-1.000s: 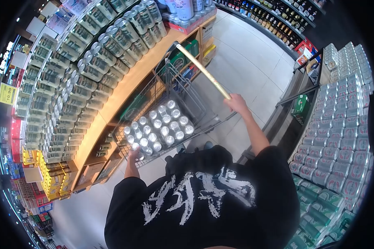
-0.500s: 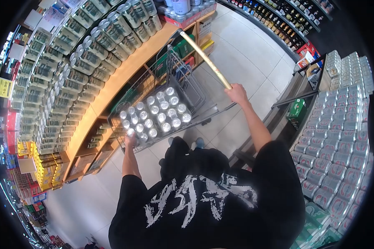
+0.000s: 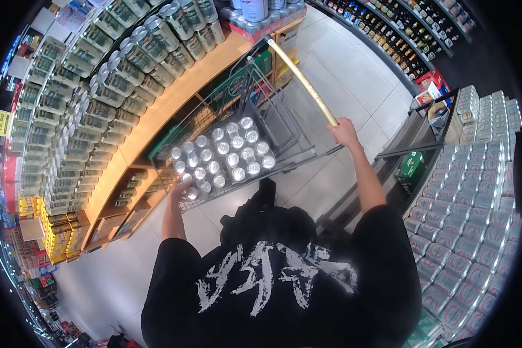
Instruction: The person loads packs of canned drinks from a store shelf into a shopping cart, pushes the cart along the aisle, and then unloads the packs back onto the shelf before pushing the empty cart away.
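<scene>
My right hand (image 3: pixel 345 132) is wrapped round the near end of the pale yellow handle (image 3: pixel 300 77) of a metal shopping cart (image 3: pixel 284 165). In the cart's basket stand two packs of drink cans (image 3: pixel 242 149), side by side, their silver tops facing up. My left hand (image 3: pixel 178 190) is at the far left end of the basket, beside the left pack. Its fingers are blurred against the wire rim and the cans, so I cannot tell whether they grip or only touch.
A wooden shelf (image 3: pixel 151 119) with stacked cans (image 3: pixel 107 87) curves along the left, close to the cart. On the right are piled can packs (image 3: pixel 464 214) and a dark rack holding a green box (image 3: pixel 412 164). Bottle shelves (image 3: pixel 394 35) stand beyond the tiled floor (image 3: pixel 354 64).
The cart and its cans have shifted slightly to the right in view, with my right hand still on the handle. My left hand has moved a little up and left against the cans.
</scene>
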{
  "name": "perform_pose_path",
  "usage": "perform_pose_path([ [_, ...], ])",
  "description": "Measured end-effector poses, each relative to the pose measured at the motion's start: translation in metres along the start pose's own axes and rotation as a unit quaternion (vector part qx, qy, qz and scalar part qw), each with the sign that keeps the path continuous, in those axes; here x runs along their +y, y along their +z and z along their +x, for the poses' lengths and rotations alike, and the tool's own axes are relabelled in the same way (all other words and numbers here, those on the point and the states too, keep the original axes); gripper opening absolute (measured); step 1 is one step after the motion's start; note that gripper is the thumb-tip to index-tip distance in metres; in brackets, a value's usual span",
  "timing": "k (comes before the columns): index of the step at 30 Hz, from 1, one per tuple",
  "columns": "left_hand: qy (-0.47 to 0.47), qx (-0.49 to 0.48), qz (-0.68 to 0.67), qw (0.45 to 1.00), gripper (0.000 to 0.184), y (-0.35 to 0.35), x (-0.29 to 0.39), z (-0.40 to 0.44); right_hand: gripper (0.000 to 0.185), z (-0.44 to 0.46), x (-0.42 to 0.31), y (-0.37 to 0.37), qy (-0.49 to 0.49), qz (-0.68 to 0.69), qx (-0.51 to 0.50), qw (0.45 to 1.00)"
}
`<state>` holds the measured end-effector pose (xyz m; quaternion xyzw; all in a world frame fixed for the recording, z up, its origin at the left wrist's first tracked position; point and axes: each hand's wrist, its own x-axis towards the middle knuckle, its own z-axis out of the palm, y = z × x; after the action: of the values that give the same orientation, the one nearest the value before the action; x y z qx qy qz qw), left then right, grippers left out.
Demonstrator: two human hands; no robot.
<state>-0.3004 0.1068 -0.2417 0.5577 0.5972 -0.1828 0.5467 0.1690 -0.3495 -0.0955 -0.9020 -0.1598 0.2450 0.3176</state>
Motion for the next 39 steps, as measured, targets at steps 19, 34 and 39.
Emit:
perform_pose_path([
  [19, 0.008, -0.086, -0.096, 0.992, 0.1, 0.046, 0.085, 0.012, 0.053, 0.071, 0.008, -0.059, 0.002, 0.107, 0.032, 0.994],
  [34, 0.015, -0.031, -0.081, 0.996, 0.121, 0.073, 0.122, 0.002, 0.057, 0.116, 0.036, -0.072, -0.015, 0.119, 0.073, 0.99],
  [39, 0.114, 0.102, -0.036, 0.988, 0.128, 0.081, 0.095, 0.022, 0.056, 0.116, 0.032, -0.077, -0.009, 0.119, 0.066, 0.991],
])
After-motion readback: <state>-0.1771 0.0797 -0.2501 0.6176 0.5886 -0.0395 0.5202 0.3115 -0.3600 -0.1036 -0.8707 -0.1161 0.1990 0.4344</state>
